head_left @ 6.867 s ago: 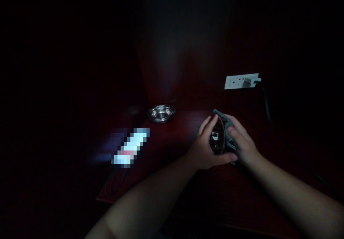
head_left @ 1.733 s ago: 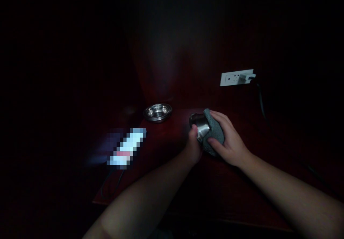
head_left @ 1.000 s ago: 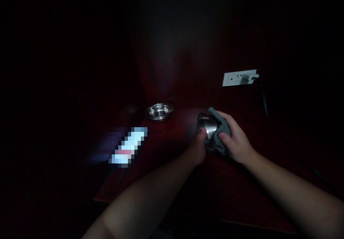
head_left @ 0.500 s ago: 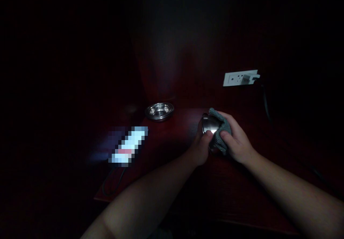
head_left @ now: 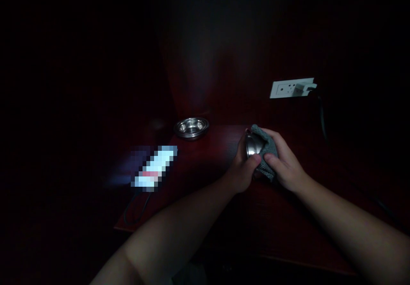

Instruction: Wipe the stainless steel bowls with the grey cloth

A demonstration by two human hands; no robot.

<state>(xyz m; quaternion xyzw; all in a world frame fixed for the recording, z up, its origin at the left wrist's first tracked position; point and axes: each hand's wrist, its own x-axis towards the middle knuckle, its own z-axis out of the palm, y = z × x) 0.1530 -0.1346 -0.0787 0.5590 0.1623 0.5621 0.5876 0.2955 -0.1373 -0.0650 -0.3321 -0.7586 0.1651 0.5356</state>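
A shiny metal bowl (head_left: 254,143) is held on its side between my hands, above the dark red table. My left hand (head_left: 244,168) grips its rim side, the thumb lying on the outer wall. With my right hand (head_left: 285,162) I clasp a grey-green knitted cloth (head_left: 268,145) against the bowl's outside, thumb in front and fingers behind. The cloth wraps round the right part of the bowl. Its inside is turned away from me, and most of my left fingers are hidden behind it.
Stacked metal bowls (head_left: 191,128) stand at the back left of the table (head_left: 205,159). A lit, blurred-out phone-like screen (head_left: 154,168) with a cable (head_left: 137,211) is near the left edge. A white wall socket (head_left: 292,88) holds a plug with a hanging cord (head_left: 322,118). The surroundings are very dark.
The bowl has turned slightly in my hands, and the cloth covers it a little differently. Both hands stay closed on their things. The whole view has shifted slightly.
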